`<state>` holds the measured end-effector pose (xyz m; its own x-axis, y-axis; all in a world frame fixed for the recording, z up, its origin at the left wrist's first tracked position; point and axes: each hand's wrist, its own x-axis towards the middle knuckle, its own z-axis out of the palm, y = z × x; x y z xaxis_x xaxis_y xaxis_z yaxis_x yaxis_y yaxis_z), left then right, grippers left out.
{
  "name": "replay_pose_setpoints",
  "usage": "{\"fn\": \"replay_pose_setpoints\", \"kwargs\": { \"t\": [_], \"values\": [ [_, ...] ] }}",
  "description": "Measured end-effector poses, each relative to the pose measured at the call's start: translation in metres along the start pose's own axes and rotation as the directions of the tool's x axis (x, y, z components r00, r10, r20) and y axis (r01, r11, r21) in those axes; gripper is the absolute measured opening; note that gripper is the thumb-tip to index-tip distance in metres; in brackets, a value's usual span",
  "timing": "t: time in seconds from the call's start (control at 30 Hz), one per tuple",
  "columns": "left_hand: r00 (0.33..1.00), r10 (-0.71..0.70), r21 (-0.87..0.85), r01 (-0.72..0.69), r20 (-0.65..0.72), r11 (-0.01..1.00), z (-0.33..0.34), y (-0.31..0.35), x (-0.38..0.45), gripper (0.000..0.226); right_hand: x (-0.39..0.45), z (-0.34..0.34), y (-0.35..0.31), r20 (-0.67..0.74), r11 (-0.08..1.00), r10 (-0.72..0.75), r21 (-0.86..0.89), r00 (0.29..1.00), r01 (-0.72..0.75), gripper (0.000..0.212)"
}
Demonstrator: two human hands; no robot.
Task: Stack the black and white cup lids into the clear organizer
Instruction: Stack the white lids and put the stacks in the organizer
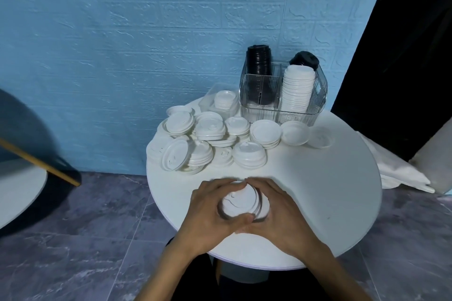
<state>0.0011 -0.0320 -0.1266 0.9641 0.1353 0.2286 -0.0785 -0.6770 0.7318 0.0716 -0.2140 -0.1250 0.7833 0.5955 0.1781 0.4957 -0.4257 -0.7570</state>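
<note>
A: Status of the fingers?

B: Left hand [210,205] and right hand [276,205] both curled round a short stack of white lids [243,200], squaring it up. Fingertips meet on the far side, thumbs close on the near side. The stack sits low over the near part of the counter [318,203].

A: What's done?

B: Well beyond the fingers, the clear organizer [283,98] already holds a black stack [259,61] in a back slot, a tall white stack [297,88] in front on the right, with a black lid [304,58] behind it. The front left slot looks empty.

A: Left to do?

B: Plenty. Loose white lids [210,139] lie heaped between the fingers and the organizer, mostly left of it. No loose black ones visible. My guess: blacks finished, whites roughly halfway.
</note>
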Motion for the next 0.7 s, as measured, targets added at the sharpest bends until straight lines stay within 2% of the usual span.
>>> {"fn": "replay_pose_setpoints", "kwargs": {
  "t": [0.1,0.27,0.4,0.5,0.6,0.7],
  "values": [
    [1.000,-0.013,0.109,0.012,0.004,0.994,0.001,0.003,0.000,0.060,0.001,0.001,-0.001,-0.012,0.999,-0.036,0.005,0.999,0.036,0.083],
    [0.998,-0.063,0.168,0.060,0.017,0.984,0.000,0.006,0.000,0.059,-0.002,0.002,-0.001,-0.011,0.998,-0.043,-0.039,0.999,0.043,0.085],
    [0.999,-0.032,0.195,0.026,0.029,0.981,0.001,0.007,-0.003,0.061,-0.005,0.003,-0.002,-0.040,0.997,-0.026,-0.076,0.999,0.023,0.077],
    [1.000,0.004,0.176,-0.009,0.028,0.984,-0.007,0.010,-0.004,0.070,-0.006,0.006,0.001,-0.050,0.995,-0.005,-0.099,0.999,0.000,0.082],
    [0.982,0.056,0.097,-0.038,-0.181,0.995,-0.029,0.011,-0.002,0.064,-0.005,0.007,0.004,-0.058,0.996,-0.008,-0.090,0.998,0.003,0.084],
    [0.878,0.100,0.181,-0.015,-0.468,0.983,-0.051,-0.002,0.006,0.050,-0.004,0.008,0.004,-0.069,0.995,-0.002,-0.104,0.998,-0.005,0.086]
  ]
}}
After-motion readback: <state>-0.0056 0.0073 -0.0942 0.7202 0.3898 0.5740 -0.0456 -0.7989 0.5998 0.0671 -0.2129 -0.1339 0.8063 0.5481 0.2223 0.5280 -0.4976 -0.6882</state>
